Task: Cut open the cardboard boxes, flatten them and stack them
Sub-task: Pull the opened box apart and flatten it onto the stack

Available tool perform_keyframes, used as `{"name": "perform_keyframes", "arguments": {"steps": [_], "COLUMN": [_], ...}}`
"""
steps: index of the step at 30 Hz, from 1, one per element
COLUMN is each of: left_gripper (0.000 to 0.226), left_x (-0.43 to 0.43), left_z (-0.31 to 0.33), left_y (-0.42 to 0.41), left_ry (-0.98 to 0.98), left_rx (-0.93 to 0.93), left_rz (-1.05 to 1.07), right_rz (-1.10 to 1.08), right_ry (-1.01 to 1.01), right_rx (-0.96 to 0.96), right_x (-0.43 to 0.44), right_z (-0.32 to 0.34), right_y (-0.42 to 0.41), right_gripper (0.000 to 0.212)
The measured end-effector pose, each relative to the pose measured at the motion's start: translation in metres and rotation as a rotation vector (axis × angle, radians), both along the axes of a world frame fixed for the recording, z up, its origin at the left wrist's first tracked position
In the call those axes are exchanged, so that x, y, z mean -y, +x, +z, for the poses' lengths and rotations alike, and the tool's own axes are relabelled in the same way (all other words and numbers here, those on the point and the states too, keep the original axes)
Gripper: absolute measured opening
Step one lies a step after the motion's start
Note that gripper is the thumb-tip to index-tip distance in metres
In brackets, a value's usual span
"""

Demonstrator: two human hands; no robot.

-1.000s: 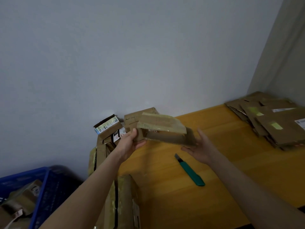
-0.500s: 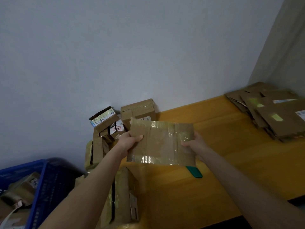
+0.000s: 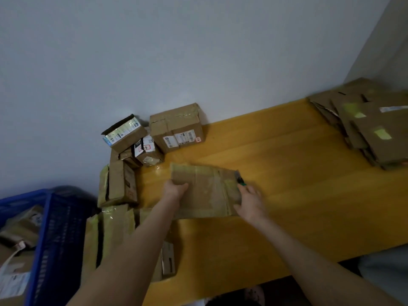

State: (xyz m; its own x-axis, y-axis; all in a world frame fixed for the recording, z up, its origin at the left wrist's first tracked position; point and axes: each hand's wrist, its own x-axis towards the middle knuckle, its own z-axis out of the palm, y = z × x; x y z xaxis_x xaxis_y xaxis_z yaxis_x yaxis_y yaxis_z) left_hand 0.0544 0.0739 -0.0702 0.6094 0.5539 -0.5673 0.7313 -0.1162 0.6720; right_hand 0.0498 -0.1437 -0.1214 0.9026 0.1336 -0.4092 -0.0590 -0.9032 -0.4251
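A taped brown cardboard box (image 3: pixel 206 193) lies on the yellow wooden table (image 3: pixel 287 195), broad side up. My left hand (image 3: pixel 175 188) grips its left edge, thumb on top. My right hand (image 3: pixel 250 202) holds its right edge, blurred by motion. The green box cutter (image 3: pixel 241 181) shows only as a tip past the box's right end; the rest is hidden under the box. A stack of flattened cardboard (image 3: pixel 373 129) lies at the table's far right.
Several taped boxes (image 3: pixel 176 129) are piled at the table's left end against the grey wall, with more (image 3: pixel 117 235) near my left arm. A blue plastic crate (image 3: pixel 55 235) holding boxes stands at the left. The table's front edge runs along the lower right.
The box was lifted from the pile with both hands, turned upright, and now lies lowered on the table over the box cutter. The camera has tilted down.
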Motion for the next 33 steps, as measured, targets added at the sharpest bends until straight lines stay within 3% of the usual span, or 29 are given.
{"name": "perform_keyframes", "arguments": {"steps": [6,13,17,22,27,33], "left_gripper": [0.052,0.083,0.079,0.063,0.060,0.061], "left_x": [0.042,0.039,0.042,0.054,0.055,0.052], "left_z": [-0.023,-0.039,-0.058,-0.087,-0.125,-0.145], "left_y": [0.015,0.000,-0.011,0.003,0.002,0.001], "left_ry": [-0.035,0.393,0.765,0.883,0.929,0.968], "left_rx": [-0.030,-0.151,-0.033,0.043,-0.045,-0.024], "left_rz": [-0.101,-0.300,-0.674,-1.035,-1.090,-1.046], "right_rz": [0.148,0.277,0.336,0.419,0.451,0.423], "right_ry": [-0.107,-0.154,-0.185,-0.250,-0.298,-0.300], "right_rx": [-0.005,0.052,0.155,0.211,0.179,0.229], "right_x": [0.019,0.017,0.005,-0.004,-0.008,-0.010], "right_z": [-0.008,-0.015,-0.023,-0.051,-0.082,-0.096], "right_y": [-0.001,0.018,0.029,0.046,0.048,0.046], "right_gripper": [0.077,0.080,0.073,0.068,0.066,0.065]}}
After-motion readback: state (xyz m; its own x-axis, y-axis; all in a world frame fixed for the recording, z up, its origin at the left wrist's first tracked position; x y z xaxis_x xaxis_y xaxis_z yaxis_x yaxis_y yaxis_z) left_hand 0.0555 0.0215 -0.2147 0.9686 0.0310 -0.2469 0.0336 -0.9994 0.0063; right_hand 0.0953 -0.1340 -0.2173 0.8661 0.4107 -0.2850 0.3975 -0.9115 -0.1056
